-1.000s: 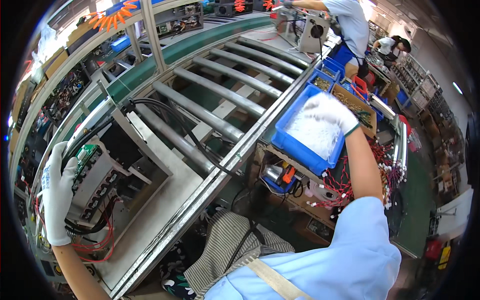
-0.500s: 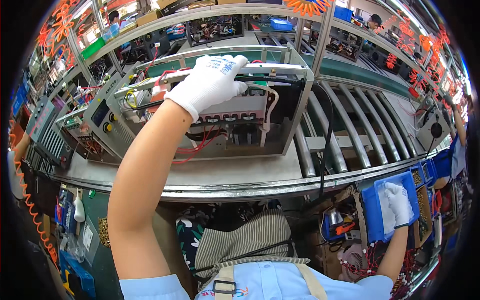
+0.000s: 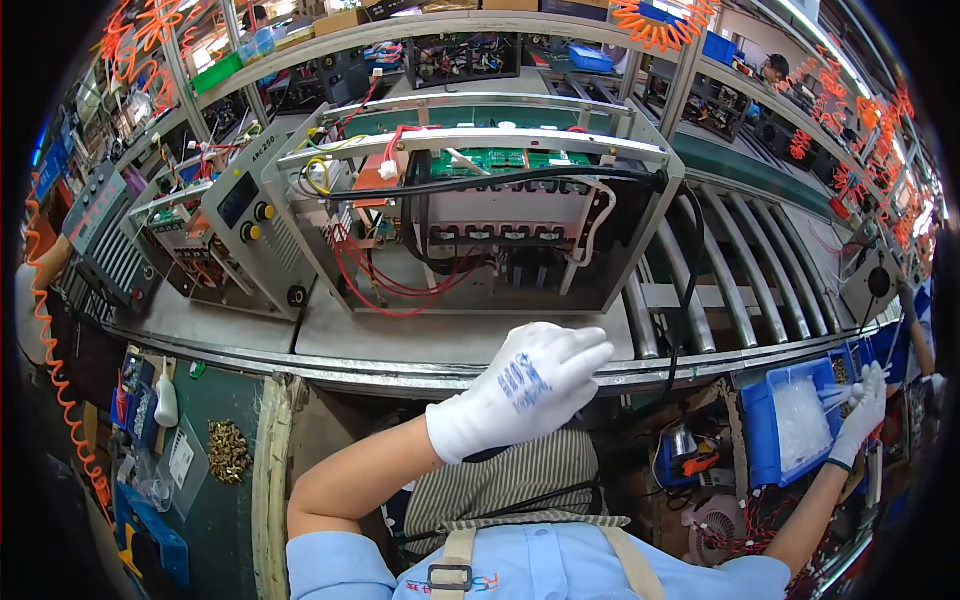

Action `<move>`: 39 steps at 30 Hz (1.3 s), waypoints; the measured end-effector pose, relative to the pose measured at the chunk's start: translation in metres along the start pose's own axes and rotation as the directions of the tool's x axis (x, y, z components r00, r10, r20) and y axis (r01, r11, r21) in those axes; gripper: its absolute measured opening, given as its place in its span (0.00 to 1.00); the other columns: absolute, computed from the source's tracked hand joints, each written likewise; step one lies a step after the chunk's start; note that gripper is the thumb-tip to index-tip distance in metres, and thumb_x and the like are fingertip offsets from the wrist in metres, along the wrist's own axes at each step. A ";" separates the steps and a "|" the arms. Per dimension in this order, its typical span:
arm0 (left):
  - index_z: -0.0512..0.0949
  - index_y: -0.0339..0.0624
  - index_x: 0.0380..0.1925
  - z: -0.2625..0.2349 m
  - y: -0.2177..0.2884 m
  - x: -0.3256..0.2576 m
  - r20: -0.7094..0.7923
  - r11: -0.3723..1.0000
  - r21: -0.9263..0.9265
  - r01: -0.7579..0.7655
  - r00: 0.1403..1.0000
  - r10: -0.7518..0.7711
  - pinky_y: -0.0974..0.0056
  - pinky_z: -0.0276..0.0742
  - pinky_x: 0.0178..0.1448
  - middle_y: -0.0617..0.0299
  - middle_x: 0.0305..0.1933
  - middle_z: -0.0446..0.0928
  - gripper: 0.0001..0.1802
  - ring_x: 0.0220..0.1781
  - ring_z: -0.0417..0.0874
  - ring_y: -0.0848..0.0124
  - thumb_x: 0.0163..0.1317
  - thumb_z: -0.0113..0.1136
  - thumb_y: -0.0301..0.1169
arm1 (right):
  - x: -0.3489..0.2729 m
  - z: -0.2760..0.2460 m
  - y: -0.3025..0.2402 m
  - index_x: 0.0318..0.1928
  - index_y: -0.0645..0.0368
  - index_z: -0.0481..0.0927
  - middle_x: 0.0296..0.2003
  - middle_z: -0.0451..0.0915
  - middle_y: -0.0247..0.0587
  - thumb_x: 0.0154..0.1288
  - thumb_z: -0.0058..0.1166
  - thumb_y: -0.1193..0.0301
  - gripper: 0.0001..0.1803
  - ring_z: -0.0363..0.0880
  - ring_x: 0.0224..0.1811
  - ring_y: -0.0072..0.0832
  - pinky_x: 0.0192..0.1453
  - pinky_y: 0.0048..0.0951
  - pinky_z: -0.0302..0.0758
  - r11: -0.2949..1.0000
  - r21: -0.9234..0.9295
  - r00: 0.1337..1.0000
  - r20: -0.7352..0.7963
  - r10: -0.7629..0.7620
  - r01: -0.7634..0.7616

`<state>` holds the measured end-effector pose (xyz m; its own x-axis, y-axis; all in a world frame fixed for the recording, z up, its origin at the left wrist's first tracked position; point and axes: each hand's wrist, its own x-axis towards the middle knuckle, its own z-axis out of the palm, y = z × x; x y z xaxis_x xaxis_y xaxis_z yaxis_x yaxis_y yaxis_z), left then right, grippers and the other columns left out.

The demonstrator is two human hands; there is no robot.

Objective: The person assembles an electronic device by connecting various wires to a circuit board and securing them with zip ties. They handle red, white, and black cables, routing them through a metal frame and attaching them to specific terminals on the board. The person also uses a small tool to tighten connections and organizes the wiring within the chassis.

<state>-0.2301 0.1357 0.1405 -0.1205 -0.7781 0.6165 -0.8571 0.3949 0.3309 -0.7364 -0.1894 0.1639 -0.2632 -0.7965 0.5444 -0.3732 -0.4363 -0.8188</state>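
My left hand (image 3: 520, 392), in a white glove, hovers over the front edge of the bench with its fingers stretched to the right and nothing seen in them. Behind it stands an open metal machine chassis (image 3: 480, 290) with green circuit boards, red wires and a thick black cable (image 3: 500, 181) across its upper part. Off to the right, my gloved right hand (image 3: 862, 412) is closed on several thin white strips that look like cable ties (image 3: 832, 398). They stick out leftward over a blue bin (image 3: 760, 440) filled with more of these white strips (image 3: 800, 415).
Metal conveyor rollers (image 3: 720, 270) run to the right of the chassis. A second unit with a grey front panel (image 3: 245, 220) stands on the left. Brass screws (image 3: 228, 452) lie on the green side table near a white bottle (image 3: 165, 398). Coiled orange hoses (image 3: 660, 25) hang above.
My left hand has left the chassis top and come down toward me. My right hand has risen out of the blue bin, moving right, with white strips in it. The view has shifted slightly.
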 end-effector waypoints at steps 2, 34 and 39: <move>0.74 0.37 0.56 0.013 -0.004 0.005 -0.068 0.989 -0.129 0.074 0.994 -0.084 0.53 0.72 0.59 0.46 0.58 0.75 0.27 0.52 0.80 0.54 0.56 0.65 0.31 | -0.029 0.034 -0.056 0.58 0.59 0.78 0.47 0.83 0.36 0.75 0.47 0.67 0.17 0.66 0.23 0.09 0.23 0.11 0.58 0.959 0.060 0.958 0.063 -0.281 0.278; 0.76 0.37 0.46 0.036 -0.051 -0.024 0.735 0.095 -0.474 0.875 0.453 -0.505 0.77 0.52 0.17 0.68 0.25 0.73 0.13 0.15 0.61 0.86 0.70 0.51 0.34 | -0.259 0.288 -0.152 0.51 0.60 0.81 0.39 0.84 0.40 0.61 0.63 0.74 0.17 0.83 0.43 0.31 0.49 0.29 0.79 0.811 0.583 0.111 0.804 -0.584 0.046; 0.77 0.40 0.44 0.038 -0.054 -0.013 0.739 0.040 -0.501 0.865 0.451 -0.500 0.79 0.53 0.17 0.68 0.25 0.73 0.11 0.16 0.60 0.87 0.70 0.49 0.33 | -0.253 0.290 -0.158 0.44 0.59 0.84 0.36 0.83 0.41 0.61 0.63 0.72 0.10 0.83 0.40 0.34 0.46 0.31 0.79 0.819 0.571 0.167 0.803 -0.572 0.059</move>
<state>-0.2011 0.1060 0.0868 0.0045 -0.9097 -0.4153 0.1120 -0.4122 0.9042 -0.3525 -0.0407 0.1021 0.8841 -0.2195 0.4124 0.1865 -0.6436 -0.7423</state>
